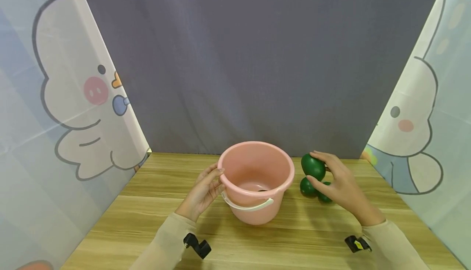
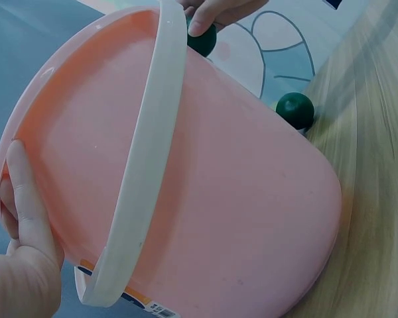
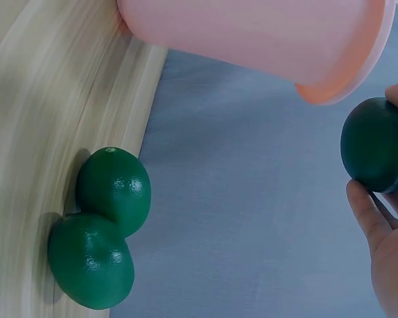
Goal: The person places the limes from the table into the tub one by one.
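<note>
A round pink plastic bucket [image 1: 256, 180] with a white bail handle [image 1: 247, 205] folded down against its front stands upright near the middle of a light wood-grain desk [image 1: 147, 221], the person's left hand [image 1: 203, 191] curled over the bucket's left rim, fingers on the lip and thumb against the outer wall. Just to the right of the bucket, the right hand [image 1: 340, 184] holds a dark green, glossy round fruit [image 1: 313, 166] between thumb and fingers, lifted clear of the desk and close beside the rim — the right wrist view shows the fruit [image 3: 377, 146] hanging free of the surface with fingertips pinching its edge. Beneath that hand, two more dark green round fruits [image 1: 308, 187] lie on the desk touching one another, near the bucket's right side but apart from it; the raised hand partly covers the farther one in the head view. A small dark spot shows on the bucket's floor, too small to identify. Both forearms wear pale beige sleeves [image 1: 167, 243], each with a black camera clip [image 1: 197, 245] at the wrist. A plain grey cloth backdrop [image 1: 257, 57] hangs behind the desk, flanked on both sides by pale curtains printed with a white cartoon duck [image 1: 79, 98].
</note>
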Available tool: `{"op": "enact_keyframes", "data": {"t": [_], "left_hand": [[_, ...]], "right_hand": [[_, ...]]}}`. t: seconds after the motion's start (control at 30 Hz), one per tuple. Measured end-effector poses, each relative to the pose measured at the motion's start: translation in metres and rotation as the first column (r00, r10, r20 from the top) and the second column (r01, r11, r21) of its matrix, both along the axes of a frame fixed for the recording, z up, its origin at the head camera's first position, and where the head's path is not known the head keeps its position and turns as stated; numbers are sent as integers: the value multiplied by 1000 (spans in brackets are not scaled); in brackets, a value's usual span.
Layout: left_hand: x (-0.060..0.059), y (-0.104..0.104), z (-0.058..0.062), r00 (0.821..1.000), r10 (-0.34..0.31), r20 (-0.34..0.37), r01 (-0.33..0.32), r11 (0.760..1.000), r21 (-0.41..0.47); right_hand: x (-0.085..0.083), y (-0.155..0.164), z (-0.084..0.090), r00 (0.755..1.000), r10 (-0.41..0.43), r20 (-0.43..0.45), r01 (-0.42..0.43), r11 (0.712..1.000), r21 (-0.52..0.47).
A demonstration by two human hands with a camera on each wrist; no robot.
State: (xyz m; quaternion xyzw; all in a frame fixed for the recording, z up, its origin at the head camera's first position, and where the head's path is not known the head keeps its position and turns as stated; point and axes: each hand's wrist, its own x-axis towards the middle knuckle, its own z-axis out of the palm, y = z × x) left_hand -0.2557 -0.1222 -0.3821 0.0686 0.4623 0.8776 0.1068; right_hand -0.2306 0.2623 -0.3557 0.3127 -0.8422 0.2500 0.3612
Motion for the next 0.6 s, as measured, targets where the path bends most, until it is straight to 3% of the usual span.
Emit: {"op": "enact_keyframes", "data": {"t": [0.6], "left_hand": [[-1, 0, -1, 1000, -7, -9, 7, 1000, -6]], "right_hand": [[-5, -8, 6, 998, 41, -38, -42, 999, -12]]}}
